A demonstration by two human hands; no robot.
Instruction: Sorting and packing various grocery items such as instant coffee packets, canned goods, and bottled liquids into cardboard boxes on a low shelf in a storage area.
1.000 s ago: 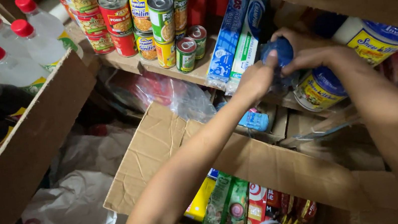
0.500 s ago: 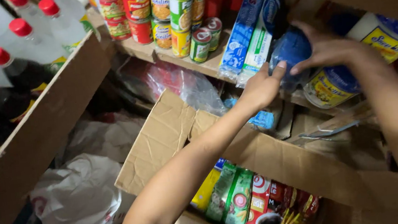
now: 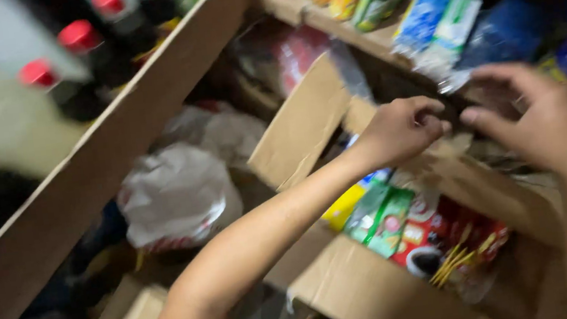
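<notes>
Head view: both hands (image 3: 470,126) empty, fingers loosely curled, above open cardboard box (image 3: 380,299); green packets (image 3: 380,216) inside.

Blurred frame. Left hand (image 3: 399,131) and right hand (image 3: 535,121) hover close together, both empty, over open cardboard box (image 3: 379,295) of colourful packets (image 3: 406,220), below shelf (image 3: 354,32) edge.

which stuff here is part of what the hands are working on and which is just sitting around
In hand:
- left hand and right hand, both empty as far as the blur shows, above the open cardboard box
- colourful packets inside that box

Lying about:
- red-capped bottles on the left shelf
- white plastic bag on the floor
- blue packets on the far shelf
</notes>
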